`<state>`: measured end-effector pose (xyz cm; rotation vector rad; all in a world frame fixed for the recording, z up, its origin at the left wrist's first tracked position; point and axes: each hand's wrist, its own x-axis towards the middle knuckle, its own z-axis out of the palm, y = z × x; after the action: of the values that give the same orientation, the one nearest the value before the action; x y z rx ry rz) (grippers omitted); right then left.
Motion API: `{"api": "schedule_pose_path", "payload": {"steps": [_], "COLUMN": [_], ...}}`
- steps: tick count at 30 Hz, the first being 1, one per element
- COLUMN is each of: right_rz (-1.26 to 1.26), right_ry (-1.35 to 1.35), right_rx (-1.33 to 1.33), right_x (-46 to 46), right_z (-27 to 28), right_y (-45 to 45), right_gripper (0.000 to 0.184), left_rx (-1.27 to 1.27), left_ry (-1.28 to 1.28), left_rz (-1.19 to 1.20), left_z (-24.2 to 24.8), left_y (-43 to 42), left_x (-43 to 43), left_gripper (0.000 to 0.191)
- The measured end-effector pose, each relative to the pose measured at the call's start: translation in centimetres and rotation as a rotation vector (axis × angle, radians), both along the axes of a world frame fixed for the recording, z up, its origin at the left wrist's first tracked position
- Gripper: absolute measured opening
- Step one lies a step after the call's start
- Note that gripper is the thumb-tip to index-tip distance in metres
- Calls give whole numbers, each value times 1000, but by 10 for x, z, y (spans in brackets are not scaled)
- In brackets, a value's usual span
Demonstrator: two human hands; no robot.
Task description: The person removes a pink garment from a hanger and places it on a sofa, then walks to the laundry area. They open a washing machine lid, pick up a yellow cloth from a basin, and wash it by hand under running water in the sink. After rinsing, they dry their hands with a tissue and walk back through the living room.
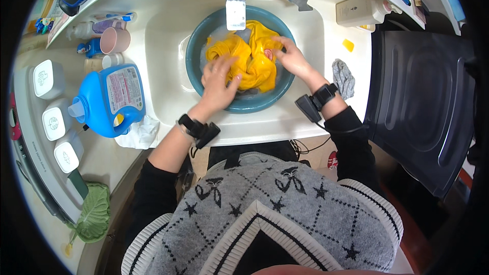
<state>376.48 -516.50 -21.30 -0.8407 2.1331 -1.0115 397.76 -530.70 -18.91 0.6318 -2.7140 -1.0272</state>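
Observation:
A wet yellow garment (263,72) lies bunched in soapy water inside a round teal plastic basin (244,107). A small round pinkish patch shows on its right part. My left hand (219,84) rests over the garment's left side, fingers spread and thumb apart. At the right rim of the basin, my right hand (292,57) has its fingertips by the yellow cloth, thumb and fingers apart. Something dark shows under the cloth near the front of the basin. The basin stands in a white sink (164,65), below a metal faucet spout (236,7).
Left of the sink are a blue detergent bottle (110,97), a pink cup (115,40) and a white cloth (145,131). On the right lie a grey cloth (343,79) and a yellow piece (348,45), near a pump bottle (361,9). A dark appliance (420,99) stands beyond.

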Motion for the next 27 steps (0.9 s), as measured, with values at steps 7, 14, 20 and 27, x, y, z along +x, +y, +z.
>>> {"api": "schedule_pose_path", "payload": {"steps": [7, 14, 20, 27], "right_rz": [-127, -63, 357, 139], "right_ry": [-407, -1059, -74, 281], "right_rx": [132, -167, 255, 274], "right_x": [-29, 4, 78, 108], "right_z": [-57, -31, 9, -41], "right_y": [-81, -78, -17, -35], "right_gripper": [70, 67, 53, 65], "left_rx": [915, 1269, 336, 6], "left_ry": [-103, -103, -83, -466], "left_rz": [567, 336, 221, -52], "left_z": [-80, -31, -21, -67], "left_y": [-63, -58, -27, -22], "left_x": [-54, -46, -6, -13], "left_gripper": [60, 35, 44, 52]}}
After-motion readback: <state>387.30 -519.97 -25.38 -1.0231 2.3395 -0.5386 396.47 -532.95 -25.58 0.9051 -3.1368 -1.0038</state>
